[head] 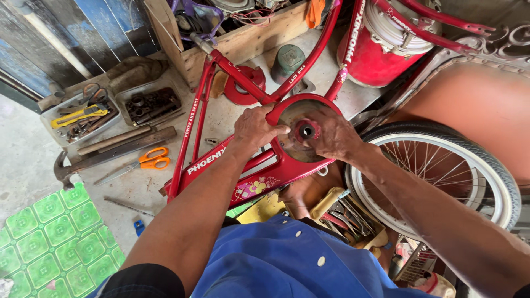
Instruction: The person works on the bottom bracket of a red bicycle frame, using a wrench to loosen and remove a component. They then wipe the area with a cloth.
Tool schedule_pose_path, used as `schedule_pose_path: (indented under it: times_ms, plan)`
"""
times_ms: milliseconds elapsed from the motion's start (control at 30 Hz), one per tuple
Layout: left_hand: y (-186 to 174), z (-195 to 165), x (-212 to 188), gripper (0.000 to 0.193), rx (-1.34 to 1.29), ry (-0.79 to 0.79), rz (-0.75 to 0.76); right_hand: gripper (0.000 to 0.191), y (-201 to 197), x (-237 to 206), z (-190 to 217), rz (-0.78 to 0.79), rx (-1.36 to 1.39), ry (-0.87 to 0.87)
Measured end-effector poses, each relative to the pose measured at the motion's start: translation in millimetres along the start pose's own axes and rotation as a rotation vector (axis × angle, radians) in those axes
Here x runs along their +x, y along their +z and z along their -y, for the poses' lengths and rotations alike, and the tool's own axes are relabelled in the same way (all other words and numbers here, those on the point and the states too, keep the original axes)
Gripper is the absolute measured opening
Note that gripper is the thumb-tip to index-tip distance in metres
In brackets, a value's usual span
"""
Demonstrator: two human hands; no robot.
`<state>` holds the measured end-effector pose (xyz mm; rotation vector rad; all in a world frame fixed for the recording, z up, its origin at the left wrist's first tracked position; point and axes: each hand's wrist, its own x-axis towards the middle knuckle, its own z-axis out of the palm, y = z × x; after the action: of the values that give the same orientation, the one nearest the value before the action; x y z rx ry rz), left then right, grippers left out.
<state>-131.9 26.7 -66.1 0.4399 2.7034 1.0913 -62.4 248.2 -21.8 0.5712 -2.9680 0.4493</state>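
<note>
Over a red bicycle frame (221,160), the left hand (255,128) grips the chain guard (287,144) while right hand (331,135) fingers pinch the red hub (305,130) between them.

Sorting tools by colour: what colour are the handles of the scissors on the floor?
Orange, on the metal-bladed scissors lying left of the red bicycle frame; head view.

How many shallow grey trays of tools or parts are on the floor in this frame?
2, side by side at upper left: one tray holding hand tools including a yellow-handled one, the other tray right of it holding dark metal parts. More could be hidden behind the red bicycle frame.
</note>
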Motion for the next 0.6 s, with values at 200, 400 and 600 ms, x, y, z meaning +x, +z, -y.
schedule_pose_path:
  times_ms: [200, 400, 600]
  plan:
    - [-3.7, -3.4, -2.2, 0.089, -0.002, -0.029, 0.013, 0.045, 4.0, -1.1, 10.9, 0.04, 0.002, 0.133]
    - [-3.8, -3.8, -1.2, 0.091, 0.006, -0.039, 0.031, 0.05, -0.5, -1.2, 6.4, 0.021, 0.0, 0.071]
    - [-3.4, -4.4, -0.5, 0.09, 0.016, -0.032, 0.027, 0.05, 3.3, 1.2, 8.3, 0.027, -0.033, 0.056]
